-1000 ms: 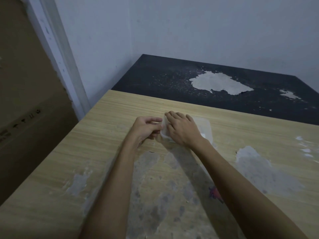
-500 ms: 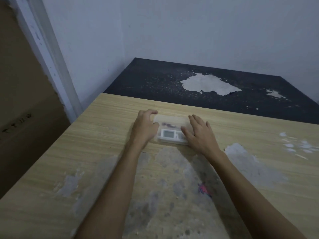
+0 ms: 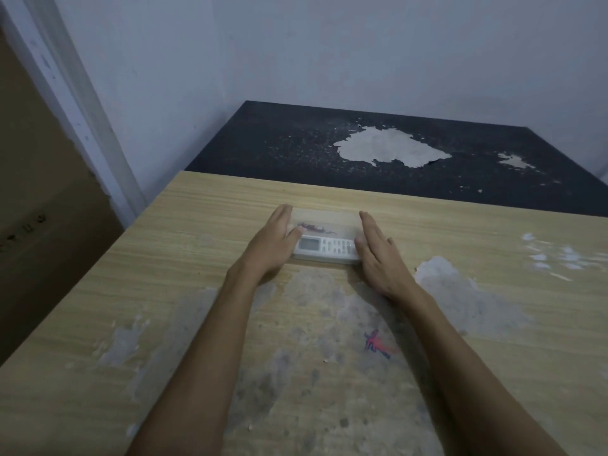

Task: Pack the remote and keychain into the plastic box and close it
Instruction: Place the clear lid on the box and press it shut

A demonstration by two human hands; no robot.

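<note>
Left hand (image 3: 269, 245), fingers extended flat, presses the left end of the plastic box (image 3: 324, 236); its thumb rests on the lid. The box lies between both sets of fingers, long axis left-to-right, remote (image 3: 325, 246) and keychain (image 3: 314, 228) visible inside. Right hand (image 3: 378, 258), likewise open-palmed, flanks the right end, equally near. Beneath: worn wooden table (image 3: 460, 357), a dark table (image 3: 362, 149) behind it, white walls.

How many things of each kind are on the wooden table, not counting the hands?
Box: 1
Remote: 1
Keychain: 1
Total: 3
The remote and keychain lie inside the clear box.
</note>
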